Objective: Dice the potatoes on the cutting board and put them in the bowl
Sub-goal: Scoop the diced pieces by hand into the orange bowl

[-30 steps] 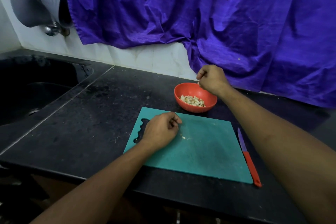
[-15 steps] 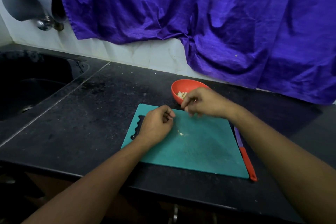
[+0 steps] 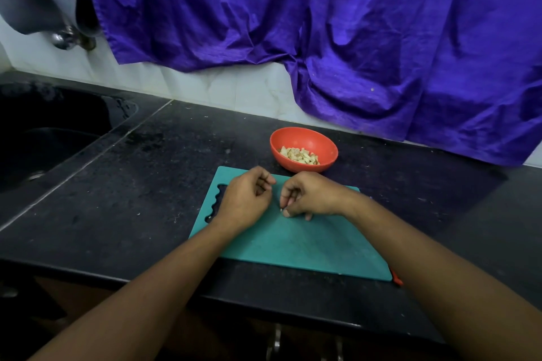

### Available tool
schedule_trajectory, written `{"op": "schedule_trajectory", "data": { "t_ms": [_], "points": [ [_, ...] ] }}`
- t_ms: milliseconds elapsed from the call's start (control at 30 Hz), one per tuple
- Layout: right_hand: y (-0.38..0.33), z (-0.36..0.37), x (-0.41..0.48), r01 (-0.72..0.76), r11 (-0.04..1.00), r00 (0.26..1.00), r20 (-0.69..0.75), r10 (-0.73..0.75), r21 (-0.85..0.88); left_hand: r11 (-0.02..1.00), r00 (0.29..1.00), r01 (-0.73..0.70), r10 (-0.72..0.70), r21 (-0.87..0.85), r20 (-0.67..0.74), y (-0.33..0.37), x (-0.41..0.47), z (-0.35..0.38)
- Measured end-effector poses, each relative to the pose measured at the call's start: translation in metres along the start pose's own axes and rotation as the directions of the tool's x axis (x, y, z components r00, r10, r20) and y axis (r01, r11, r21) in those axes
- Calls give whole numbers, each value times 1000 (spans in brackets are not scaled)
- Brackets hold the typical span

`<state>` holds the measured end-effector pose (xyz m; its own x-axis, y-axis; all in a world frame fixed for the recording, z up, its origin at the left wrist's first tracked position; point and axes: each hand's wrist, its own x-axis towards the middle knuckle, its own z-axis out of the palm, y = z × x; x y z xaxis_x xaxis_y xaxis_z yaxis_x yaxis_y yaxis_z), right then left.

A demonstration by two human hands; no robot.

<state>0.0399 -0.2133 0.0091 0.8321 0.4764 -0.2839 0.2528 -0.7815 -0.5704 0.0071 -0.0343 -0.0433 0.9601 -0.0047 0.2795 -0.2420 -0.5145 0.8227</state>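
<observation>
While the black table (image 3: 146,184) carries the teal cutting board (image 3: 308,243) at its front edge and the orange bowl (image 3: 305,138) of diced potatoes (image 3: 299,155) just behind, your left hand (image 3: 246,199) rests curled on the board, its contents hidden. Your right hand (image 3: 311,196) pinches a pale potato bit (image 3: 282,210).

Purple curtain (image 3: 322,23), white tiles (image 3: 234,88); black counter (image 3: 117,199), sink (image 3: 44,141)

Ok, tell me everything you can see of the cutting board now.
The cutting board is teal, plastic-looking, rectangular, with a wavy grip cut-out at its left end. It lies flat on the black counter, just before the orange bowl. Its top looks scuffed. The left hand and right hand rest on its far half, fingers curled.
</observation>
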Motion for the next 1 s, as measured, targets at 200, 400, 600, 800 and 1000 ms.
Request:
{"op": "schedule_trajectory", "data": {
  "t_ms": [200, 400, 600, 800, 1000],
  "points": [
    [-7, -3, 7, -68, 992, 993, 85, 78, -111, 1000, 1000, 3, -3, 4, 6, 0, 0, -1],
    [-9, -3, -5, -36, 992, 998, 56, 43, -122, 1000, 1000, 7, -7, -17, -1, 0, -1, -1],
    [-10, -76, -12, 126, 948, 917, -398, 1, 293, 1000, 1000, 14, -13, -27, 4, -1, 1, 0],
    [-6, -103, 16, 116, 990, 631, -776, -16, 75, 999, 1000, 14, -14, -35, 4, -2, 0, -1],
    [11, -88, 24, -79, 991, 851, -525, 10, -111, 1000, 1000, 10, -10, -29, -1, -1, 0, -1]
  ]
}}
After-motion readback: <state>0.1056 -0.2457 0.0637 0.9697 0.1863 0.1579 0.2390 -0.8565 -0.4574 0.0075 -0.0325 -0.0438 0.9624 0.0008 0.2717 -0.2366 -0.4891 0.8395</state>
